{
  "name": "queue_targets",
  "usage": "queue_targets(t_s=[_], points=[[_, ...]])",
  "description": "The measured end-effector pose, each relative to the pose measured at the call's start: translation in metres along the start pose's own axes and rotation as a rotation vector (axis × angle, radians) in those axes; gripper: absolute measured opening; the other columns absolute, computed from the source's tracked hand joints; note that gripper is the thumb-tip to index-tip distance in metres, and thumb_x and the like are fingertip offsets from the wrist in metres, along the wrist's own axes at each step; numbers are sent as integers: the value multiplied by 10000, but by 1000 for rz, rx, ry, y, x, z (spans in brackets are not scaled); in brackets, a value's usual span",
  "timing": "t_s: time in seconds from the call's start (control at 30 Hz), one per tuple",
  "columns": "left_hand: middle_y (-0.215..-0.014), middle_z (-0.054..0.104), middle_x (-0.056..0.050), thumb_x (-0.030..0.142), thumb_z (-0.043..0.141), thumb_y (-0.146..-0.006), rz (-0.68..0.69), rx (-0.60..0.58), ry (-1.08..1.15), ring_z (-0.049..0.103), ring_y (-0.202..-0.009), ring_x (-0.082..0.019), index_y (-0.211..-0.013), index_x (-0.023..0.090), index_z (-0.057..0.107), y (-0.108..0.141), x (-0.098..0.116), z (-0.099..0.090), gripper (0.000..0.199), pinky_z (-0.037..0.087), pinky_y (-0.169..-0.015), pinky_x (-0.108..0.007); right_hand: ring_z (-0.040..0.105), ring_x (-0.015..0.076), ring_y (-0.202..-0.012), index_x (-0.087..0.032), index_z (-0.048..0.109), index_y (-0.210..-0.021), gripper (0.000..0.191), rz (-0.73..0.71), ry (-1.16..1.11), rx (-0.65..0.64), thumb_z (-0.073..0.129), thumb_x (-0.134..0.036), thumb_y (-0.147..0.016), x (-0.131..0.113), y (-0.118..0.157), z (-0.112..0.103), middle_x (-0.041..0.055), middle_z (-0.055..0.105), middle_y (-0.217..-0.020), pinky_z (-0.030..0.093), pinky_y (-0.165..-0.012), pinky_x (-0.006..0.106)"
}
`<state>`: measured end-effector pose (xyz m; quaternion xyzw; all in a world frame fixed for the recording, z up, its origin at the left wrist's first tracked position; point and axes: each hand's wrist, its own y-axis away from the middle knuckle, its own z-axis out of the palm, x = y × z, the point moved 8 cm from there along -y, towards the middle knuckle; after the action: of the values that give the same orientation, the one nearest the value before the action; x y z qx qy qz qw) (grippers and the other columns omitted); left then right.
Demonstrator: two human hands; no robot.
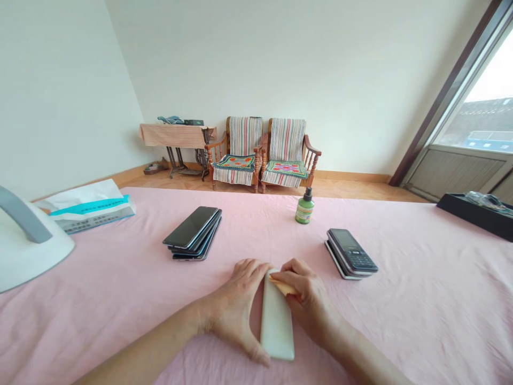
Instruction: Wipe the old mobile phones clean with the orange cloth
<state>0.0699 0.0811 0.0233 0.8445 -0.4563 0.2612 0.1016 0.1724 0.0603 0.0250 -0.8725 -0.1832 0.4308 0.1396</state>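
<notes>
A white phone [278,323] lies flat on the pink cloth, its long side running away from me. My left hand [239,305] steadies it from the left, with the fingers at its far end and the thumb at its near corner. A folded yellow cloth [284,287] is pinched in my right hand [311,299] and pressed on the phone's upper right part. Right of my hands sits a small stack of phones with a keypad phone [352,250] on top. To the left is a stack of dark smartphones [193,230]. Behind stands a green bottle [305,207] with a black cap.
The pink tablecloth [132,299] covers the surface. At the left are a white appliance with a grey handle [28,224] and a tissue pack [94,206]. A black box of cables [476,214] stands at the right edge. Two wooden armchairs [286,144] are by the wall.
</notes>
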Motion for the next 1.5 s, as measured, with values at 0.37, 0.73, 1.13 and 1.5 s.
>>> queue_targets(t_s=[0.37,0.73,1.13,1.5], points=[[-1215,434,-130,559,820,-354,-18,10,8,382,-1158,-380,-1261,184,372,1,1,-2,1079,250,-1052,-545,546,176,-836,-215,698,-931,452,23,62,41,463,90,-695,2,2,-3,43,561,-880,443,-723,277],[-1234,427,-136,554,823,-357,-10,-1,5,379,-1171,-374,-1273,176,370,1,0,0,1090,257,-1057,-541,526,190,-818,-194,705,-900,422,88,127,85,471,95,-699,4,4,-7,48,560,-833,434,-724,304],[-1259,407,-134,568,824,-353,-23,4,12,353,-1194,-390,-1308,200,327,1,-1,-1,1139,245,-1056,-553,539,158,-749,-180,675,-803,388,134,125,79,440,89,-653,9,5,-13,27,547,-788,415,-663,260],[-1246,412,-135,568,832,-350,-36,3,15,356,-1184,-381,-1321,184,336,1,0,-1,1155,252,-1059,-529,525,117,-652,-174,646,-772,338,131,77,93,441,67,-652,15,5,-16,1,551,-742,367,-591,212]])
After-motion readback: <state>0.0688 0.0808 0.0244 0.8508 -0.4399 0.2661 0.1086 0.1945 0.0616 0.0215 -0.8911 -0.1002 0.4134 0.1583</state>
